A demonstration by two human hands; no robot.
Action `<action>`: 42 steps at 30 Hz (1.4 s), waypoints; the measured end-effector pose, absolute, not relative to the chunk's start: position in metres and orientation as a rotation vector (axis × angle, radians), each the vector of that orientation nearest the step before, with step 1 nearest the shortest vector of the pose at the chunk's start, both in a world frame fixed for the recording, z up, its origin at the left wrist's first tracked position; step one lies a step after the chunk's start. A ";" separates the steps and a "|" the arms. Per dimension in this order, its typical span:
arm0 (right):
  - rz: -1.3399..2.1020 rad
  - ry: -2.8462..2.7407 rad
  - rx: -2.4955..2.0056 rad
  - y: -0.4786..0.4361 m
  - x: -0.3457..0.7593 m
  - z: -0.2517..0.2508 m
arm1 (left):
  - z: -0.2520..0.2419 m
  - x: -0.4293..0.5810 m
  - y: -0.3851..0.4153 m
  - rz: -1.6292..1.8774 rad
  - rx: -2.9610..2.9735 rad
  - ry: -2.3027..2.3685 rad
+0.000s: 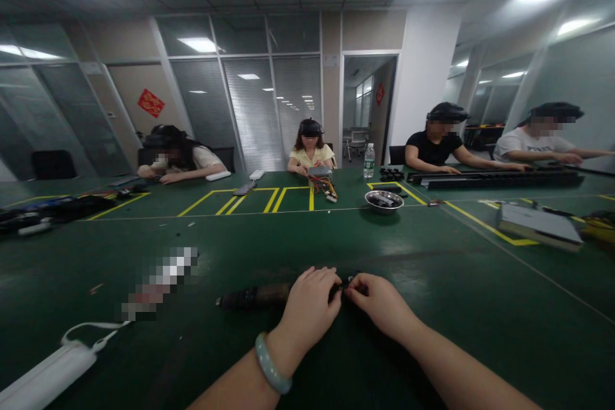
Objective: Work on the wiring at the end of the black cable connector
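Observation:
My left hand [310,307], a pale green bangle on its wrist, is closed over the right end of a dark cylindrical tool [254,296] lying on the green table [432,282]. My right hand [379,300] pinches a small dark part at the point where both hands meet, just right of the tool's end. What the fingertips hold is too small and dark to name. The tool's left part sticks out from under my left hand.
A white power strip [45,371] with a cord lies at the near left. A metal bowl [384,200], a water bottle [368,161], a grey flat box [538,225] and long black strips [500,178] sit farther off. Several other people sit along the far edge.

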State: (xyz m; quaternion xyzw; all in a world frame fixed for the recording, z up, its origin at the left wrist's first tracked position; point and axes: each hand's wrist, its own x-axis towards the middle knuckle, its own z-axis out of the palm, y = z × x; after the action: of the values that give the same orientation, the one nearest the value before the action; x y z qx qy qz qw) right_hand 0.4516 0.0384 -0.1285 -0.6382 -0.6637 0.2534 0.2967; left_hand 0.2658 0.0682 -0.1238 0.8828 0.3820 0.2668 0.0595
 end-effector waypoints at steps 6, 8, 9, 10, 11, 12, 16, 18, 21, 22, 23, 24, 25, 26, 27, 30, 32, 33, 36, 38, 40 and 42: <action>0.677 -1.791 -1.705 0.039 0.453 -0.128 | -0.120 0.266 0.068 0.789 2.679 1.118; 0.678 -1.787 -1.705 0.039 0.453 -0.129 | -0.121 0.266 0.069 0.802 2.677 1.089; 0.685 -1.785 -1.703 0.040 0.453 -0.130 | -0.122 0.266 0.069 0.810 2.675 1.077; 0.692 -1.781 -1.702 0.040 0.453 -0.130 | -0.123 0.266 0.070 0.816 2.673 1.069; 0.696 -1.779 -1.701 0.040 0.452 -0.130 | -0.124 0.266 0.070 0.821 2.671 1.066; 0.699 -1.779 -1.703 0.040 0.452 -0.130 | -0.125 0.266 0.071 0.825 2.670 1.066; 0.691 -1.786 -1.721 0.040 0.451 -0.128 | -0.125 0.266 0.071 0.816 2.675 1.068; 0.690 -1.786 -1.726 0.040 0.451 -0.127 | -0.123 0.267 0.070 0.796 2.673 1.084; 0.692 -1.785 -1.718 0.040 0.452 -0.128 | -0.120 0.268 0.069 0.772 2.646 1.169; 0.691 -1.788 -1.713 0.040 0.452 -0.129 | -0.119 0.268 0.068 0.768 2.637 1.193; 0.689 -1.790 -1.708 0.040 0.453 -0.130 | -0.119 0.268 0.068 0.765 2.634 1.203; 0.687 -1.790 -1.705 0.040 0.453 -0.130 | -0.118 0.268 0.068 0.764 2.636 1.198; 0.688 -1.789 -1.703 0.040 0.453 -0.131 | -0.118 0.268 0.068 0.762 2.641 1.184; 0.692 -1.786 -1.700 0.041 0.453 -0.132 | -0.117 0.268 0.068 0.760 2.646 1.167; 0.697 -1.782 -1.697 0.041 0.453 -0.132 | -0.117 0.268 0.068 0.758 2.648 1.154; 0.708 -1.768 -1.694 0.041 0.453 -0.133 | -0.115 0.267 0.067 0.754 2.637 1.140; 0.708 -1.763 -1.692 0.042 0.453 -0.133 | -0.114 0.266 0.066 0.759 2.625 1.133; 0.705 -1.761 -1.691 0.042 0.453 -0.133 | -0.114 0.266 0.066 0.763 2.620 1.131; 0.700 -1.763 -1.686 0.041 0.453 -0.133 | -0.112 0.265 0.064 0.766 2.609 1.133; 0.703 -1.761 -1.690 0.041 0.453 -0.132 | -0.112 0.265 0.064 0.763 2.606 1.138; 0.710 -1.753 -1.703 0.039 0.452 -0.129 | -0.113 0.265 0.065 0.761 2.606 1.141; 0.715 -1.744 -1.717 0.038 0.451 -0.127 | -0.114 0.265 0.066 0.764 2.605 1.134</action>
State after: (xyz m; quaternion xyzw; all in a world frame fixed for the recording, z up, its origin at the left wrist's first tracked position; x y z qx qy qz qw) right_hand 0.4514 0.0378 -0.1266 -0.6442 -0.6543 0.2683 0.2914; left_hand 0.2649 0.0658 -0.1141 0.8810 0.3836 0.2582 0.0996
